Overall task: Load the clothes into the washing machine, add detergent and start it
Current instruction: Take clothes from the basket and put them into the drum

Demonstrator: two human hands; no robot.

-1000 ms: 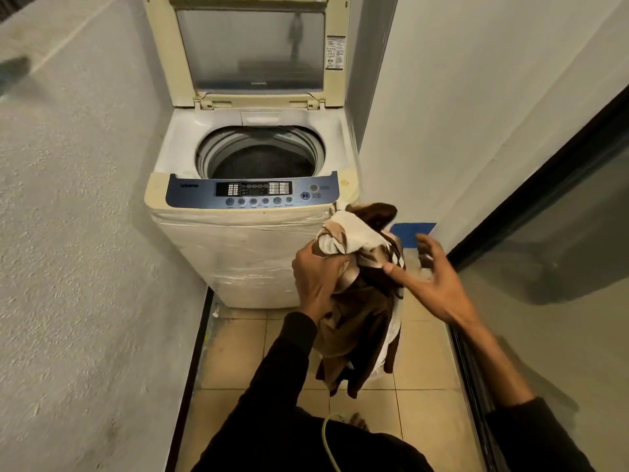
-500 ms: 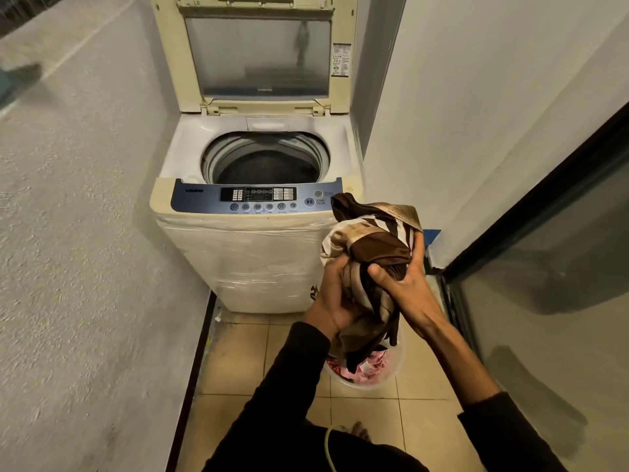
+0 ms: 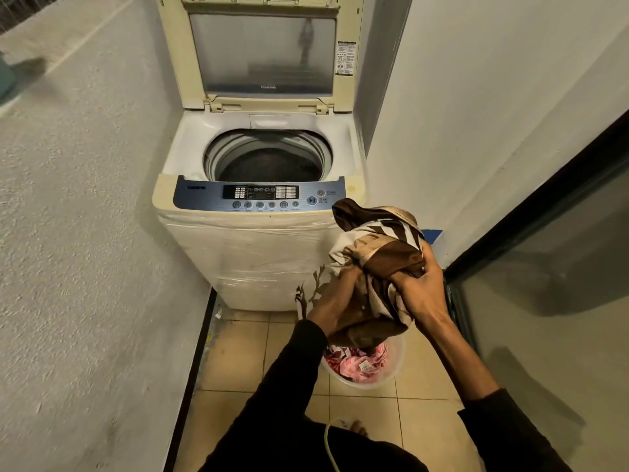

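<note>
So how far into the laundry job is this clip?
Early. The washer lid stands open, and the drum is too dark to judge. Both hands, left and right, grip a brown bundle beside the machine. Pink clothes remain in the basket; no detergent shows.

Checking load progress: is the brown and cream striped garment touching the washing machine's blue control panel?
Apart. In the head view the striped garment, gripped by both hands, sits right of and below the control panel; cream machine front shows between them.

Rough white walls [image 3: 85, 233], beige tiled floor [image 3: 238, 356]
</note>
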